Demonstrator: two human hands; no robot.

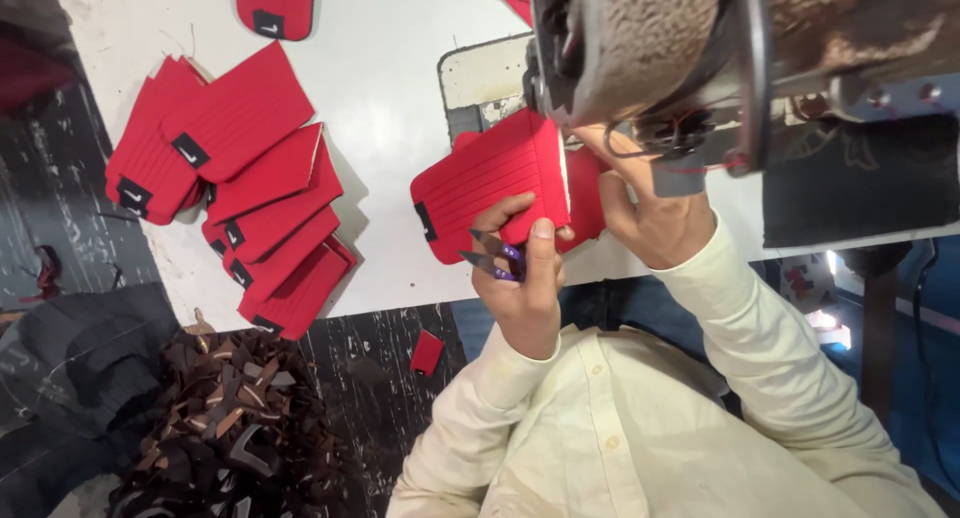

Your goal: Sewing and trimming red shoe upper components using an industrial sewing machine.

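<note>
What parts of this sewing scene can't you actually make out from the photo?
- Needle: head view, hidden behind the sewing machine.
- Right hand fingertips: tucked behind the red piece and the machine.
- Snips in the left hand: handles covered by fingers.
- Top red piece: cut off by the upper edge.
- Dark scraps: too jumbled to tell.

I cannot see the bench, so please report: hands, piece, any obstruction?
Left hand holds red piece plus small snips. Right hand steadies it at sewing machine. Nothing in the way.
</note>
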